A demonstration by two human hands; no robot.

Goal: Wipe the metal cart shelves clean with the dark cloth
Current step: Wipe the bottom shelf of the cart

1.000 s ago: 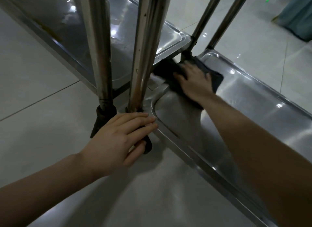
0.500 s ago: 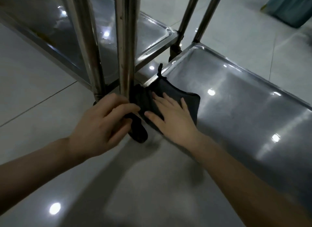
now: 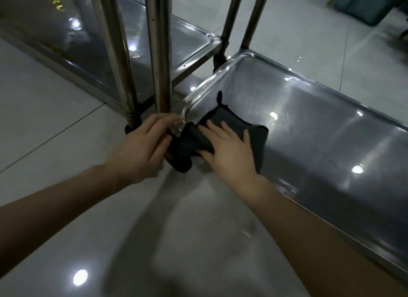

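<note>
The dark cloth (image 3: pixel 227 120) lies on the near left corner of the low metal cart shelf (image 3: pixel 320 128), with one end draped over the rim. My right hand (image 3: pixel 229 151) presses flat on the cloth, fingers straight and spread. My left hand (image 3: pixel 141 148) sits at the foot of the cart's upright post (image 3: pixel 161 53), fingers curled round the shelf corner beside the cloth; what they grip is partly hidden. A dark caster wheel (image 3: pixel 180 164) shows under the corner.
A second metal cart's low shelf (image 3: pixel 167 45) stands close on the left, its posts (image 3: pixel 114 49) rising beside mine. Two more posts (image 3: pixel 254 16) stand at the far corner. Glossy tiled floor (image 3: pixel 55 111) surrounds the carts; a teal object (image 3: pixel 362 5) sits far right.
My right hand has dragged the cloth from the far corner to the near left corner of the shelf. My left hand shifted from lying flat by the wheel to curling at the post's base.
</note>
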